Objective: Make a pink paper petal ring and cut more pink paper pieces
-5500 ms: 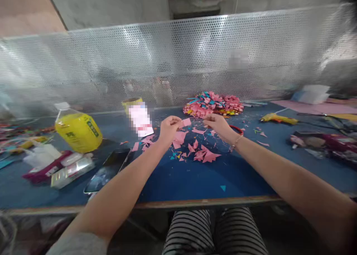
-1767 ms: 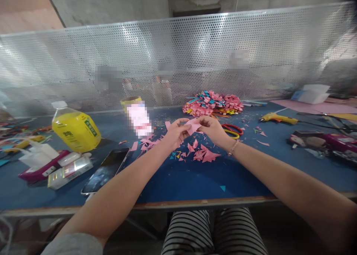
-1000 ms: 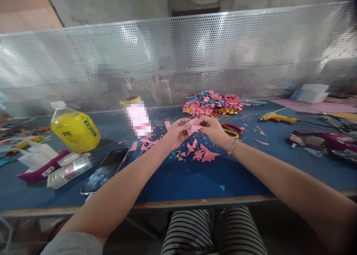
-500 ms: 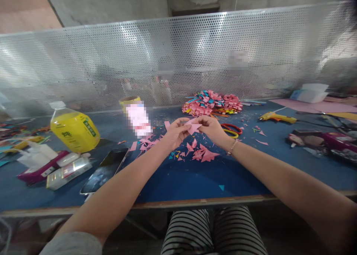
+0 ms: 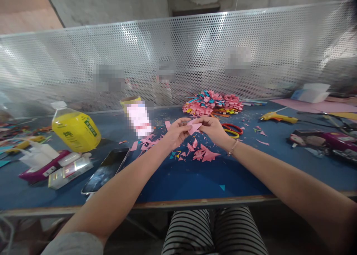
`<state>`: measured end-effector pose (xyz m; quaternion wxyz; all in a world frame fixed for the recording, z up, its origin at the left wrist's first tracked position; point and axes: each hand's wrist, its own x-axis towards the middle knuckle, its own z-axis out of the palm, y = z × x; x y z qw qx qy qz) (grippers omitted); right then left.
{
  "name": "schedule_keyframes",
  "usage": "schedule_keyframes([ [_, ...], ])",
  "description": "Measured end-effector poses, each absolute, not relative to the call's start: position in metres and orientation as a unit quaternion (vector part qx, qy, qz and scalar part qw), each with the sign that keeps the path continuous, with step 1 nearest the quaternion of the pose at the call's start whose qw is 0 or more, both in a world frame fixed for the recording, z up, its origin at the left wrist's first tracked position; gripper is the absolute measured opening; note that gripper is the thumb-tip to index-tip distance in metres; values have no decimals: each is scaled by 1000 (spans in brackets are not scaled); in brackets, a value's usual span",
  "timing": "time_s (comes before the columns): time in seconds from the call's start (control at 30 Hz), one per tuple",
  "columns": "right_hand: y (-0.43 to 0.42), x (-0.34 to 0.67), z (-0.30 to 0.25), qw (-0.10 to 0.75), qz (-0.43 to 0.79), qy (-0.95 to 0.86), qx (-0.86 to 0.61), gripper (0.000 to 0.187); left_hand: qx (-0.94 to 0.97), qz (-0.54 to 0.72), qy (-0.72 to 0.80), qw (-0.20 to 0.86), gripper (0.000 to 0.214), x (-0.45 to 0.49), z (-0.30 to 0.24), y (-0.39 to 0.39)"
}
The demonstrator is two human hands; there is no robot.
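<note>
Between my two hands, above the blue table, is a small folded piece of pink paper [image 5: 194, 126]. My left hand [image 5: 179, 131] pinches its left side between thumb and fingers. At its right edge the fingertips of my right hand [image 5: 209, 128] are closed on it. Just below lie several folded pink paper pieces [image 5: 205, 153], pointed in shape, with tiny coloured scraps around them. Scissors with red and yellow handles [image 5: 233, 130] rest beside my right wrist, partly hidden by it. Behind my hands sits a heap of folded paper pieces [image 5: 212, 102], mostly pink with blue and yellow.
On the left stand a bottle of yellow liquid [image 5: 76, 130], a tissue pack [image 5: 44, 162], a small box [image 5: 69, 171] and a dark phone [image 5: 107, 169]. A lit phone screen leans on a yellow roll [image 5: 130, 99]. Rightward lies a yellow glue gun [image 5: 279, 117]. A perforated metal panel [image 5: 189, 50] borders the back.
The hands stay in nearly the same place, still holding the pink paper, which is tilted very slightly differently. The whole view has shifted a little.
</note>
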<state>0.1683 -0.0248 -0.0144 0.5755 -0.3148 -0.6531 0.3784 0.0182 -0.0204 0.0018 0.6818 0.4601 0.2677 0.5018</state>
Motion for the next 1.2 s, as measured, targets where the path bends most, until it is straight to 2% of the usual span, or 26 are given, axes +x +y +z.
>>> schedule_keyframes([
  [0.37,-23,169,-15,570,331,-673,-337,19,461,509,260,679,30,17,0,-16],
  [0.63,-23,170,-15,556,305,-698,-333,11,446,512,270,682,30,18,3,-19],
  [1.0,-29,167,-10,564,346,-680,-316,9,444,485,274,702,20,19,3,-23],
  [1.2,-27,166,-13,567,396,-658,-296,16,441,472,265,715,22,19,4,-22],
])
